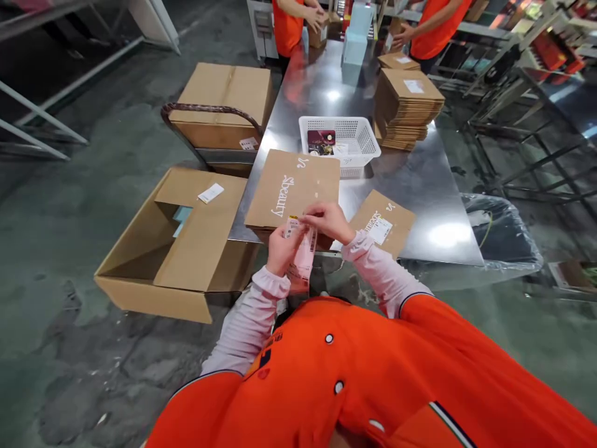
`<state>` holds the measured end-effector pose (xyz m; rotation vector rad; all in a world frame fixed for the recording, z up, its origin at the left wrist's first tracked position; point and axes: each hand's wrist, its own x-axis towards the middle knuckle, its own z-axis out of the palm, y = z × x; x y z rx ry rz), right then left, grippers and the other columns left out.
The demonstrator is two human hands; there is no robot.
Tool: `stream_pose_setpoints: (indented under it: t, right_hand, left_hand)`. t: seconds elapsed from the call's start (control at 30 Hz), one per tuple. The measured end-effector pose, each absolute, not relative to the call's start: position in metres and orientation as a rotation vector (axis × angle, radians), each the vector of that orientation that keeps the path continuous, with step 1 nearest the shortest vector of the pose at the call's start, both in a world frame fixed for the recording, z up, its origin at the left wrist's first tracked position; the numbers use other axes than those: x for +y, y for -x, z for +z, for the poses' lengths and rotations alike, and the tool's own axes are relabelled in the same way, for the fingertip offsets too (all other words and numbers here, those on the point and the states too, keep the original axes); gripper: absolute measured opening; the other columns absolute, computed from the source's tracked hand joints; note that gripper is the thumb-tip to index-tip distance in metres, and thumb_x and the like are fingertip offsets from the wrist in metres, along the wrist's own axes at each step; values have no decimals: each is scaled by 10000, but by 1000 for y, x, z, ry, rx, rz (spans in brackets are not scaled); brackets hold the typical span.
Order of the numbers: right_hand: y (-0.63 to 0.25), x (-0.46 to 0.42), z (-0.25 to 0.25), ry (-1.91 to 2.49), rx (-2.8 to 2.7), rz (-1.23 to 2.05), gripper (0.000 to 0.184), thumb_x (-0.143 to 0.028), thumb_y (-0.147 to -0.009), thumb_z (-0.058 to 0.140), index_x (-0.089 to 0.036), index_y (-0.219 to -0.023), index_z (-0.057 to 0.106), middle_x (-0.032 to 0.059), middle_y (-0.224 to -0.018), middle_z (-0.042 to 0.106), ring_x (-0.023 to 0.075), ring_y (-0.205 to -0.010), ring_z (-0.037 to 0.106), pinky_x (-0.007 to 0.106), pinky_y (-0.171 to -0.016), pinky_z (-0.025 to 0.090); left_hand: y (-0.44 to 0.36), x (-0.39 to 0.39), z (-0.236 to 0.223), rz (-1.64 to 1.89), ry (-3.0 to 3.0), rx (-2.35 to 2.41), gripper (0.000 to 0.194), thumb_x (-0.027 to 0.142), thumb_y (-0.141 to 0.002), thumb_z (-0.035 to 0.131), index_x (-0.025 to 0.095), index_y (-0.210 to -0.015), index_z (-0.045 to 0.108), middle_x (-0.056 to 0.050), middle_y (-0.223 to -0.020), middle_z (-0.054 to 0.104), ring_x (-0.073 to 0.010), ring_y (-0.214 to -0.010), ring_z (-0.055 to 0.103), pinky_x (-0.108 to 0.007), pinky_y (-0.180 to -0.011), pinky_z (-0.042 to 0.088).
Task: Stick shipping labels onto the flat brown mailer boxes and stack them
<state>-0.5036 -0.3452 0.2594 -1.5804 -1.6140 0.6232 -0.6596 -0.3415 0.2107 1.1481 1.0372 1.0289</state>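
A strip of pinkish-white printed labels (303, 258) hangs down in front of me at the table's near edge. My left hand (282, 247) grips its upper part, thumb on the printed face. Beside it, my right hand (329, 221) pinches the top edge of the strip between thumb and fingers. Just beyond both hands lies a brown cardboard box (298, 183) with white "beauty" lettering. To the right of my right hand is a flat brown carton (389, 227) bearing a white label.
A white plastic basket (373, 149) with printed cards stands on the metal table (433, 193). Flattened cartons (410, 102) are stacked behind it. Left are an open large carton (153, 298) and a cart with a closed box (224, 87). Two co-workers handle boxes at the far end.
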Motion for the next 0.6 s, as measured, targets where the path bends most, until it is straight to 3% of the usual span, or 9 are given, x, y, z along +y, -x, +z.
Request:
stream_pose_setpoints:
  t: [0.13,0.27,0.33,0.43,0.5,0.6]
  right_hand:
    - [483,-272,257,1667,-1643,415,270,-403,-771,750,-152,-684,707,81,-923,684,210,-918,633,346,-873,515]
    - [464,-217,248,1870,-1603,377,325,-446,-770,743,-123,-802,718,135,-1115,643,263,-1083,592,425,-1020,460]
    - [464,-207,242,1973,-1607,309,437,-476,-769,735,-102,-993,712,181,-1294,568,324,-1257,494,496,-1109,365]
    - [481,-216,234,1993,-1805,188,750,-541,-788,689,-68,-1348,530,229,-1533,333,401,-1455,225,630,-1179,92]
    - [498,-238,229,1885,-2064,201,833,-563,-818,637,-40,-1433,428,239,-1569,259,394,-1489,140,638,-1175,-28]
    - [517,-289,224,1511,-2397,372,808,-602,-803,626,-79,-1403,487,198,-1558,313,334,-1491,197,541,-1220,54]
  left_hand:
    - [679,-326,198,718,-972,920,530,463,-528,873,111,-887,705,-79,-810,715,-187,-683,631,-291,-639,497]
    - [708,-349,172,581,-857,958,544,449,-526,885,112,-923,726,-125,-891,737,-238,-750,674,-332,-668,534]
    - [727,-369,163,513,-849,976,507,481,-547,871,124,-878,731,-134,-862,738,-256,-744,682,-343,-647,540]
    - [758,-387,166,440,-846,971,451,495,-559,860,147,-815,730,-124,-815,738,-272,-740,692,-348,-643,548]
    - [775,-381,178,473,-859,1000,435,507,-570,849,152,-787,727,-104,-756,730,-250,-670,682,-329,-597,539]
    - [777,-345,201,739,-1003,1098,433,550,-636,786,135,-728,706,-87,-641,690,-200,-527,612,-295,-483,484]
